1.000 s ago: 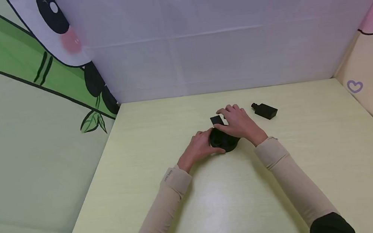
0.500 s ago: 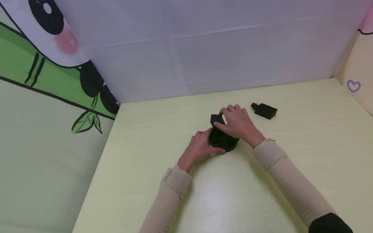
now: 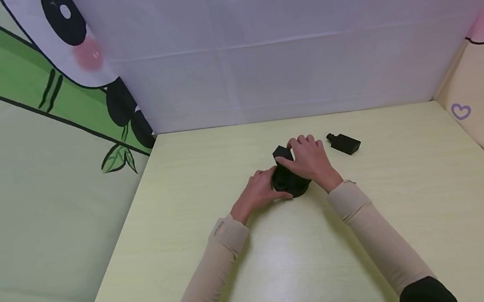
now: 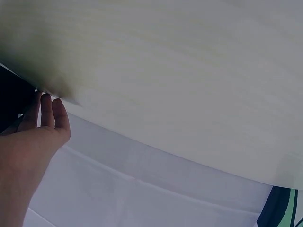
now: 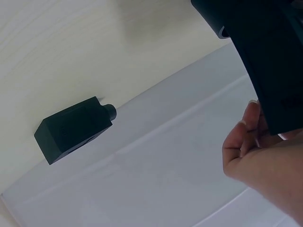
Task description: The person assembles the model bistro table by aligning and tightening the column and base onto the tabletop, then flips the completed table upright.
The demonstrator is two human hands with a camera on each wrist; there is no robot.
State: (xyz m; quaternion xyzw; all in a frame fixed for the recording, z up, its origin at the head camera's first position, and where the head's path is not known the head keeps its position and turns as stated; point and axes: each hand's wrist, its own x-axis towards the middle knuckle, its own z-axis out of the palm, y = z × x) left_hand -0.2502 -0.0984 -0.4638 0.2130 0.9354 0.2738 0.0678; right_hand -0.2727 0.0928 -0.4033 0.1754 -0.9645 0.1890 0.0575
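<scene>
In the head view, a black object with a rounded lower part and a blocky upper part is at the middle of the table. My left hand grips the rounded part from the left, thumb at the near side and fingers at the far side. My right hand holds the blocky upper part, with its thumb across the near side and its fingers bent behind. The right wrist view shows a curved black piece in that hand. The left wrist view catches only a dark corner beside the left fingers.
A small black box-shaped piece with a short round neck lies on the table right of my right hand. The pale wooden table ends at a lilac cloth wall behind. Printed cloth walls stand at left and right.
The blocky upper part has turned and tilted, so more of its side shows. My right fingers have drawn in toward it, and the right wrist has shifted slightly left. The left hand stays put.
</scene>
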